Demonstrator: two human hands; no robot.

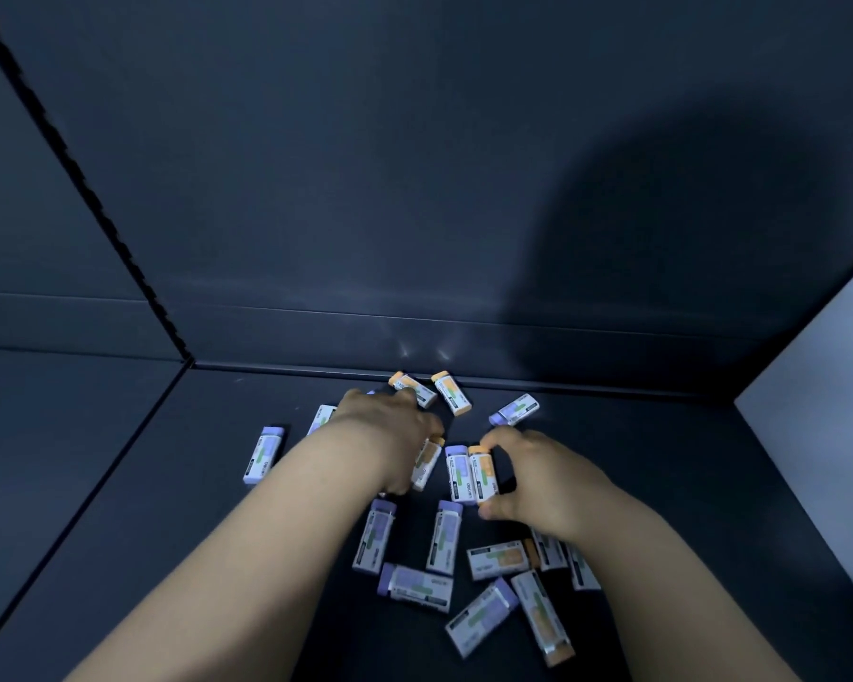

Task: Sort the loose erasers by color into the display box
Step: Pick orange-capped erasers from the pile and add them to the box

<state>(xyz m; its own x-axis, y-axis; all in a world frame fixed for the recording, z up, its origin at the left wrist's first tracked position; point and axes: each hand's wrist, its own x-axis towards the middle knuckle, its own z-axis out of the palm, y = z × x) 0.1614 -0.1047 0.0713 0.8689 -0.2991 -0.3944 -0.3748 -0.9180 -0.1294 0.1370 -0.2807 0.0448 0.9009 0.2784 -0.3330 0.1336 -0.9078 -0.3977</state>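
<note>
No text fully legible.
- Far-left purple eraser [263,455]: white sleeve, short dark logo word near lower end, letters blurred.
- Centre purple eraser [458,472] and centre orange eraser [483,470], the latter pinched by right hand [542,484]: same logo word running lengthwise, unreadable.
- Second orange eraser [427,465], held by left hand [390,428]: sleeve print blurred.
- Lower purple eraser [417,585]: dark strip along sleeve edge, tiny white print, too small to read.
</note>
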